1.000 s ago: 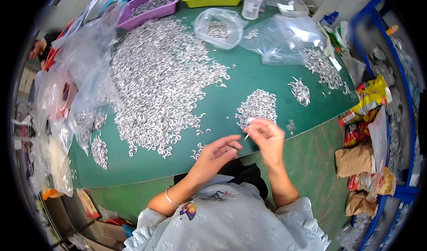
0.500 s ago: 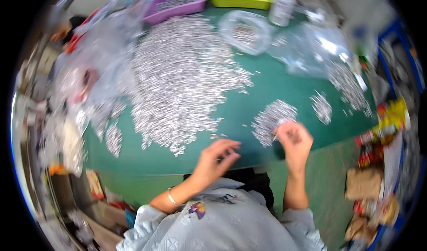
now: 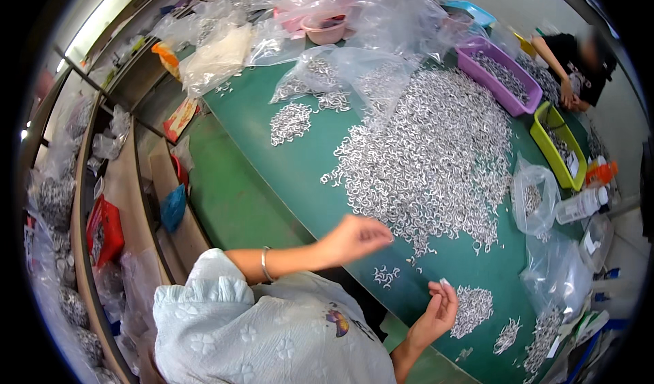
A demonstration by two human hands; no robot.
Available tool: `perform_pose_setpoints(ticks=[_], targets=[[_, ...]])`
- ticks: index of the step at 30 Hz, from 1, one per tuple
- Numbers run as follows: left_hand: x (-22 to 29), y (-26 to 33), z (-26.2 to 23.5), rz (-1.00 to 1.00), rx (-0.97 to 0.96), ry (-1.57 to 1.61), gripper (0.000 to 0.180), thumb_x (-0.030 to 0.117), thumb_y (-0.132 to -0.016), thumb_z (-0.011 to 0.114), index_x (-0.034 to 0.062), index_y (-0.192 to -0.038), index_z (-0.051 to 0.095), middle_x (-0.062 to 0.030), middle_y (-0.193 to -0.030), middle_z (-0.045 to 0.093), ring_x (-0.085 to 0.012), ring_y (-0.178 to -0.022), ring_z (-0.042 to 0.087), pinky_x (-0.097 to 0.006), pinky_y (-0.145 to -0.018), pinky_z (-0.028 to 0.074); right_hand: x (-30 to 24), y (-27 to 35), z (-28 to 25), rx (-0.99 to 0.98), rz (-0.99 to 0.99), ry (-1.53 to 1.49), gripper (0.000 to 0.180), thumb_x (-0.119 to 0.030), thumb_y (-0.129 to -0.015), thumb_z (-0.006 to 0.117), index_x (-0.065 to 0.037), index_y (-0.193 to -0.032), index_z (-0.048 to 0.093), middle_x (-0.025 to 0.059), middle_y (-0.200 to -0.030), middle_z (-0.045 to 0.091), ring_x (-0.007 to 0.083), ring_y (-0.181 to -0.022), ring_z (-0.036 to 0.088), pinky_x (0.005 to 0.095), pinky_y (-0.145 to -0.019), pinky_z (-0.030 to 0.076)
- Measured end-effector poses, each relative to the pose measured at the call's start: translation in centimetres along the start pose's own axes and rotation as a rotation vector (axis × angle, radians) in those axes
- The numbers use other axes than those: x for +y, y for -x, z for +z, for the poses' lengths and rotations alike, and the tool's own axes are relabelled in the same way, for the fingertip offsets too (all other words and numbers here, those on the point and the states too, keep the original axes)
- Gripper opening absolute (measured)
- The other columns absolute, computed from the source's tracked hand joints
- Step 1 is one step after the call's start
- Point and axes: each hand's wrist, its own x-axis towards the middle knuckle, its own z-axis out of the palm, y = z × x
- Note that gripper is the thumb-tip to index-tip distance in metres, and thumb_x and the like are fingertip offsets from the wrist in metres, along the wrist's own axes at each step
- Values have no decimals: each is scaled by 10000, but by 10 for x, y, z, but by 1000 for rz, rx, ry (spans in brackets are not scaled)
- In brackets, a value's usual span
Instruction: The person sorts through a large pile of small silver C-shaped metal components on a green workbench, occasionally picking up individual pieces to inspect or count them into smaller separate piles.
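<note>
My left hand [image 3: 354, 241] hangs above the table near its front edge, fingers bent inward and smeared by motion. What it holds, if anything, does not show. Below it lies a small cluster of curved silver metal pieces [image 3: 386, 276]. My right hand [image 3: 437, 312] has its fingers raised and its thumb apart, beside a compact pile of silver pieces [image 3: 471, 310]. A whitish patch or bit shows at one of its fingertips; I cannot make out what it is. Beyond both hands spreads a large heap of the silver pieces [image 3: 426, 159].
Smaller piles [image 3: 507, 336] lie right and far left [image 3: 290, 123]. Purple [image 3: 501, 75] and lime-green baskets [image 3: 557, 146], clear bags [image 3: 535, 197] and a white bottle [image 3: 581, 205] line the far side. Another person [image 3: 579, 71] works beyond them. Shelves [image 3: 129, 200] stand at left.
The view has swung left, bringing the shelves and the other person into sight. My right hand has come off its pile to the left. A small cluster now shows below my left hand.
</note>
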Motion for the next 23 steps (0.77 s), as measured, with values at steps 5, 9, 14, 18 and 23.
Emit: perform_pose_setpoints(ticks=[5, 9, 14, 18, 23], targets=[[-30, -28, -83, 85, 405, -327, 140, 97, -875, 687, 0, -972, 718, -55, -815, 712, -82, -657, 576, -261, -617, 492, 8, -2, -2, -126, -99, 141, 216, 57, -947, 502, 73, -1150, 574, 143, -989, 652, 195, -942, 622, 319, -901, 475], [-50, -87, -145, 233, 579, -662, 98, 79, -838, 679, 0, -889, 705, -146, -834, 663, -270, -753, 632, -376, -704, 513, 7, -3, 5, -193, -137, 207, 199, 73, -927, 519, 67, -1112, 592, 129, -961, 650, 182, -892, 614, 302, -861, 472], [-81, -173, -200, 165, 779, -861, 129, 100, -822, 693, 0, -904, 703, -157, -904, 651, -318, -821, 632, -401, -753, 506, 4, -3, 21, -163, -173, 281, 158, 80, -859, 573, 39, -994, 642, 139, -871, 683, 246, -816, 639, 333, -776, 507], [-81, -186, -186, 341, 847, -727, 152, 77, -832, 675, 19, -970, 702, -146, -940, 658, -322, -832, 643, -421, -769, 519, 0, -1, 19, -200, -264, 354, 141, 74, -880, 559, 47, -995, 636, 129, -885, 669, 235, -822, 631, 329, -789, 497], [-11, -100, -102, 390, 426, -467, 193, 64, -842, 675, 12, -1028, 695, -132, -983, 679, -215, -834, 648, -331, -783, 517, -9, -3, 8, -91, -244, 528, 123, 44, -909, 557, 33, -999, 640, 122, -909, 679, 267, -837, 633, 348, -802, 498]])
